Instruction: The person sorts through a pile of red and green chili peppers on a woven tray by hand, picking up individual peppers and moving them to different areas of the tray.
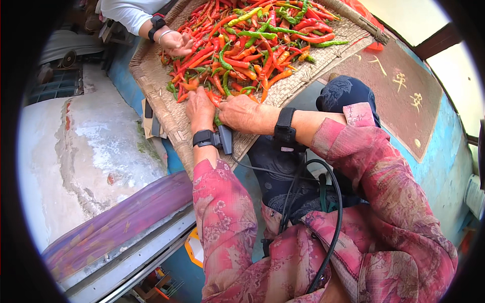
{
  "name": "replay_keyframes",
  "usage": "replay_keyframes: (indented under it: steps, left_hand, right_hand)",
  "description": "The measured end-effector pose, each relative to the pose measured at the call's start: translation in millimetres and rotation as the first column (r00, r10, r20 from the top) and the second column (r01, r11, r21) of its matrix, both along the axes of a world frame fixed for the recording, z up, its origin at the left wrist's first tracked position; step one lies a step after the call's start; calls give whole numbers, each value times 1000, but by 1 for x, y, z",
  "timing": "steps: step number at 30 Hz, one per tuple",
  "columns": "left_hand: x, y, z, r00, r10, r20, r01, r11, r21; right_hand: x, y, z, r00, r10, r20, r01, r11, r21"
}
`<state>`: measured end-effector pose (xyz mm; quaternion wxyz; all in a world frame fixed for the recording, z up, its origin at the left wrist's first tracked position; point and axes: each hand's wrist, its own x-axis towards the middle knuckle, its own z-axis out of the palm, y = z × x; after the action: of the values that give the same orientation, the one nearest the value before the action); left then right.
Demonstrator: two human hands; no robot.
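Note:
A woven tray (174,118) lies in front of me, heaped with red, orange and green chili peppers (247,55). Both my hands are close together at the near edge of the heap. My left hand (200,108) has its fingers drawn together at a blurred orange chili pepper (191,84). Just to its right, my right hand (246,114) is closed with the fingers curled, and a red chili pepper (214,98) shows at its fingertips. A bit of green (217,120) shows below that hand, too small to name.
Another person's hand (176,43), palm up with fingers curled, rests at the tray's far left. A black cable (337,222) runs across my lap. A purple cloth (121,222) covers a ledge at lower left. A brown board (389,96) with yellow writing lies right.

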<state>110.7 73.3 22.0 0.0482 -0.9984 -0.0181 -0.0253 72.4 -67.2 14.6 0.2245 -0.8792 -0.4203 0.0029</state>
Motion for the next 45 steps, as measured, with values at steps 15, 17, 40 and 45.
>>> replay_keyframes:
  steps: [15, 17, 40, 45]
  left_hand:
    - [-44, 34, 18, 999, -32, 6, 32, 998, -45]
    - [-37, 25, 24, 981, -12, 193, 25, 997, -67]
    - [-2, 41, 71, 905, -309, -292, 291, 951, -107]
    - [6, 21, 64, 930, -337, -147, 277, 905, -322]
  right_hand:
    - [20, -36, 39, 993, -119, 22, 118, 992, 39]
    - [19, -42, 37, 992, -115, 51, 113, 992, 56]
    - [-13, -29, 26, 992, 103, -69, -110, 988, -109]
    - [-15, -28, 29, 990, 116, -81, -129, 974, -184]
